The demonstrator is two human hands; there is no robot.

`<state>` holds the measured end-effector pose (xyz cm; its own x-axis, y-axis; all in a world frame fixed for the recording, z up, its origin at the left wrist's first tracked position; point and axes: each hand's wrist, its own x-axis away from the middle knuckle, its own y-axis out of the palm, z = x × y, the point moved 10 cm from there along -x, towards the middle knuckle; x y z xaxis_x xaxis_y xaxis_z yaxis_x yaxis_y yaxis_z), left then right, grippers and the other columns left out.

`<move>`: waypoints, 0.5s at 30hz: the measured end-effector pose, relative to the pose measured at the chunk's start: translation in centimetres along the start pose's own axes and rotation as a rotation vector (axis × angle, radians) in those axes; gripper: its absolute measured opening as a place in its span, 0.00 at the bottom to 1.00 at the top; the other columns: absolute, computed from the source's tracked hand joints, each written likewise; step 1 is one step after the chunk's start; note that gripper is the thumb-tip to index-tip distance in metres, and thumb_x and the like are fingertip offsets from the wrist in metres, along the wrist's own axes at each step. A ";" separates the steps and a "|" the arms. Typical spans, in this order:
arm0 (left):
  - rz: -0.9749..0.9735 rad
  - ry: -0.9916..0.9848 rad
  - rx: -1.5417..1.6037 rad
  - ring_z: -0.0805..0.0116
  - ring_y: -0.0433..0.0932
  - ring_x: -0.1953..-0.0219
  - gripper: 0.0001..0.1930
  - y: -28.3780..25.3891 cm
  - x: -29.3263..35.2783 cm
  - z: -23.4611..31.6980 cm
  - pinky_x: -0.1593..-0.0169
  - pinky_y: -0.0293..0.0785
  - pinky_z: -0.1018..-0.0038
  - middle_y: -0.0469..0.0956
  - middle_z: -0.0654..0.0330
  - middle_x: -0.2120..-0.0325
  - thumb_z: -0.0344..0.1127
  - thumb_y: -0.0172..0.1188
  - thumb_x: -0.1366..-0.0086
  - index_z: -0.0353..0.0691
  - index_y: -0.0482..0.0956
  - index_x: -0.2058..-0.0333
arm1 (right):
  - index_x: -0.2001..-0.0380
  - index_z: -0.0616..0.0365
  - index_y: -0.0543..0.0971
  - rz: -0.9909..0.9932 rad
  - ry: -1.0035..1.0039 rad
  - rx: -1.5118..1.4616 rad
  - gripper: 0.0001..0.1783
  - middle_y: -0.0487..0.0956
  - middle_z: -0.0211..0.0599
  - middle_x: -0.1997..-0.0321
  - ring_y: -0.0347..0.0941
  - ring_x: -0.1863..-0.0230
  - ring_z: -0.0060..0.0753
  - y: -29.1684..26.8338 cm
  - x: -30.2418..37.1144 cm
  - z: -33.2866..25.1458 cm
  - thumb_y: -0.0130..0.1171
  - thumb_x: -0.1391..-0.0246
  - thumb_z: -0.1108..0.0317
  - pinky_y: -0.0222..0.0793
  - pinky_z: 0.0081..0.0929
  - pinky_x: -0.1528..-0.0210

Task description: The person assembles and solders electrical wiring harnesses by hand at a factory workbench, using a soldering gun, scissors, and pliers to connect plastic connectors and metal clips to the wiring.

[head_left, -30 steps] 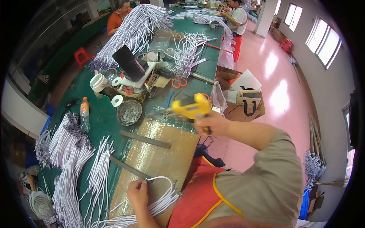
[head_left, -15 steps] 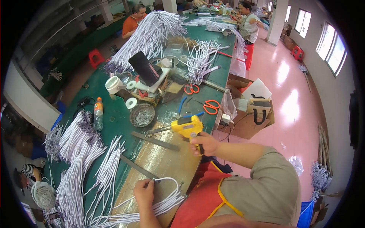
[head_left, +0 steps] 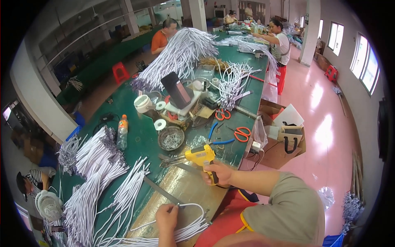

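My right hand is wrapped round the black-and-yellow grip of a yellow glue gun. The gun points left above the brown board, with thin metal rods at its front. Lower down, my left hand is closed in a pinch on a white cord. The cord curves right from beside my fingertips toward a bundle of white cords on the board. A flat grey metal strip lies with its near end close to those fingertips. My fingers hide the pinched part of the cord.
Big piles of white cords cover the table's left side. Beyond the gun are a bowl of small metal parts, blue-handled pliers, orange scissors, a bottle and a propped phone. Other people work farther off.
The whole view has shifted, so the table sits lower and farther right. Against the table, my right hand has brought the glue gun left and nearer. My left hand keeps its pinch by the strip.
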<state>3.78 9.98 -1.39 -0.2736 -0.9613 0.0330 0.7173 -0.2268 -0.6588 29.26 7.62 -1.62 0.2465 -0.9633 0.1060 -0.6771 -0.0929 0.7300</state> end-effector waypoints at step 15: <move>-0.006 -0.015 0.024 0.58 0.79 0.69 0.08 -0.4 -0.1 0.7 0.62 0.74 0.67 0.79 0.52 0.73 0.33 0.66 0.45 0.34 0.83 0.70 | 0.41 0.54 0.68 -0.021 0.010 -0.072 0.24 0.76 0.36 0.69 0.73 0.68 0.35 -0.5 1.5 4.5 0.55 0.39 0.61 0.69 0.36 0.61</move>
<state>3.98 10.08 -0.67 -0.2690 -0.9619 0.0481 0.7309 -0.2365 -0.6402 26.84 5.06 -4.90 0.2670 -0.9588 0.0967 -0.6202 -0.0941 0.7788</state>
